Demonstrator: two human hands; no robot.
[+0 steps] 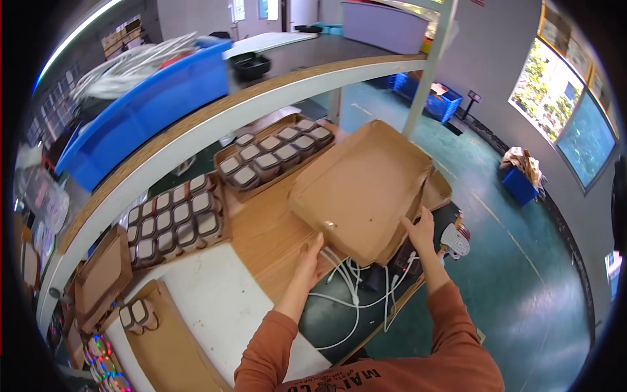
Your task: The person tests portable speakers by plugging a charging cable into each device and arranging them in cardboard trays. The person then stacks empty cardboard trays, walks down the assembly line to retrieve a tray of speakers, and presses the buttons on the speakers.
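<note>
A shallow brown cardboard tray (366,189) sits at the far right of the bench, overlapping another cardboard tray (439,188) at its right side. My left hand (307,266) is at its near left edge, fingers stretched out and nothing visible in them. At the near right edge is my right hand (421,234), its thumb and fingers apart beside the tray wall; whether it presses on the cardboard, I cannot tell. White cables (356,294) and a dark power block (373,279) lie between my forearms, partly under the tray.
Two cardboard trays full of square-topped jar-like items (175,219) (268,160) stand at the back. A long tray (176,340) holds a few more at left, near colored lights (104,366). Above runs a shelf edge (261,88) with a blue bin (150,108); a post (431,72) rises at right.
</note>
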